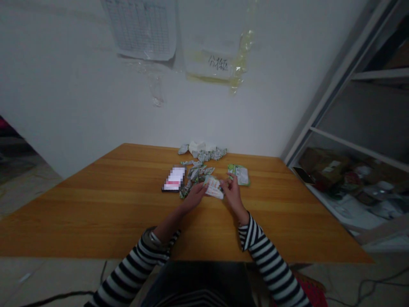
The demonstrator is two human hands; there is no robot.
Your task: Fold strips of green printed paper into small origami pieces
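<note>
Head view, nearest first: striped sleeves (pixel 268 251) run up from the bottom of the frame to two bare hands above the near part of a honey-toned wooden bench (pixel 96 221). The right hand (pixel 233 192) has its fingers bunched and seems to pinch the right edge of a white printed packet (pixel 213 187), which lies low against the bench between the hands. The left hand (pixel 193 198) is angled inward with its fingers loosely together, at or just beside the packet's left edge; whether it grips cannot be told. A thin packet like this would likely handle best with the fingertips kept at its edges, clear of the loose scraps beside it, so that it doesn't crease or drag them along. Just beyond lies a heap of torn green-and-silver wrappers (pixel 196 177), with a phone (pixel 173 179) to its left, its screen pixelated, and a flat green packet (pixel 239 174) to the right. Farther back, crumpled white and silver wrappers (pixel 203 151) sit at the bench's far edge against the wall. The fingers hide part of the white packet, its print is too small to read, and the heap's separate pieces are hard to count. A shelf unit (pixel 358 145) holding jumbled boxes stands dim at right.
</note>
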